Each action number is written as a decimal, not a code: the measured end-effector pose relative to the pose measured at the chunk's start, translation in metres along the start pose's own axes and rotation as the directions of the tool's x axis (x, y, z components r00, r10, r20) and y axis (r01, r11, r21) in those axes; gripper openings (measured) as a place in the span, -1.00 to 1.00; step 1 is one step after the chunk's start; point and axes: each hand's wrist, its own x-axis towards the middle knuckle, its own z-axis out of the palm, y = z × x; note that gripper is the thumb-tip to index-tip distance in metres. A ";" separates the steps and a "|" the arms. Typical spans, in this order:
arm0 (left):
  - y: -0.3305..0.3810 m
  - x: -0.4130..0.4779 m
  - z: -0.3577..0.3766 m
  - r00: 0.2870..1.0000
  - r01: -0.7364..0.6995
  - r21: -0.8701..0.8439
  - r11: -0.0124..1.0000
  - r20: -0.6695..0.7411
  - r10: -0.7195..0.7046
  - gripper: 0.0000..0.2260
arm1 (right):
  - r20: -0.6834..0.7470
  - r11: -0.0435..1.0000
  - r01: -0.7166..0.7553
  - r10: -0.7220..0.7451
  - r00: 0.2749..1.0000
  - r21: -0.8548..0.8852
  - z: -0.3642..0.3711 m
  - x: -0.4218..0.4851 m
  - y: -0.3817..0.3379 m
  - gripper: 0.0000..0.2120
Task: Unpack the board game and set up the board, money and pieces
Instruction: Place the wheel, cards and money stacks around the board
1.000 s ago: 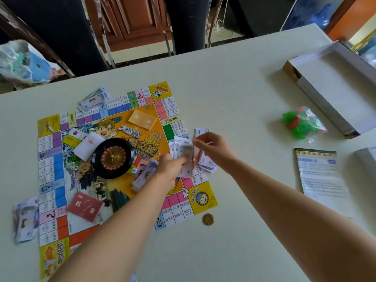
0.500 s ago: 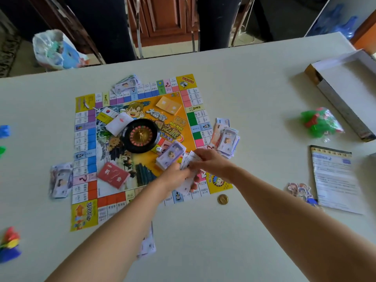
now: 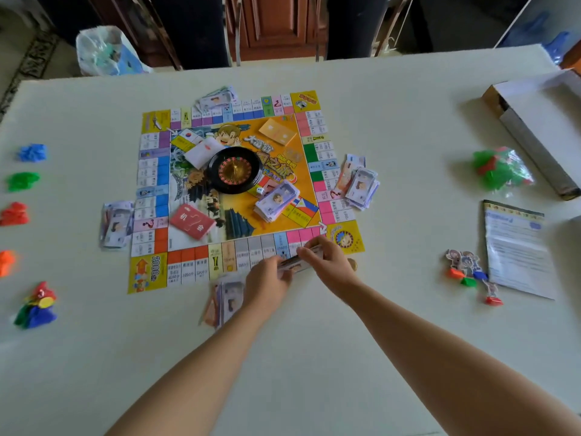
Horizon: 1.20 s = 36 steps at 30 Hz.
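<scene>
Paper money in hand: a slim wad of banknotes (image 3: 298,262) hangs over the near edge of the board (image 3: 147,272), toward its right corner, held between both hands.
Left hand: the left hand (image 3: 267,284) has its fingers curled round the wad's lower-left end and is clamped on it.
Right hand: the right hand (image 3: 330,262) pinches the upper-right end from above, fingers bent over the notes.
Long axis: the wad runs low-left to high-right, close to parallel with the board's near edge.
Relation that matters: the near pile (image 3: 226,297) lies on the table (image 3: 393,121) just off that edge, just beside the left hand, on its left and toward the person. The left hand is the nearer one; the right hand would have to cross the wad.
Other money: a left pile (image 3: 116,223), a far pile (image 3: 217,99) and a right pile (image 3: 361,184) overlap the board's other sides, and a thicker stack (image 3: 276,199) lies on the board.
Centre: a roulette wheel (image 3: 234,169), red cards (image 3: 192,221) and orange cards (image 3: 277,132).
Step, as I judge it: dealing notes to the four sides, with the near pile a likely next stop.
Left to do: the pawns (image 3: 468,269) and the bag of houses (image 3: 500,171) lie well off to the right, away from the board.
Risk: the thin notes may fan or slip as one is peeled off.
</scene>
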 end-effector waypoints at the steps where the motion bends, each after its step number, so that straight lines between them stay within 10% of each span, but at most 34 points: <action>1: -0.002 -0.007 0.007 0.999 -0.014 0.002 1.000 -0.032 0.014 -0.75 | -0.036 1.000 -0.013 0.013 0.999 0.026 0.004 -0.006 0.006 -0.88; 19: -0.024 -0.063 0.052 0.975 -0.015 0.057 0.998 -0.220 0.027 -0.78 | -0.100 0.915 0.228 -0.274 0.957 -0.332 0.012 -0.061 0.059 -0.73; 36: -0.025 -0.020 0.016 0.985 -0.140 -0.084 0.986 -0.113 0.131 -0.84 | 0.023 0.929 0.133 -0.134 0.991 -0.344 0.003 -0.022 0.012 -0.94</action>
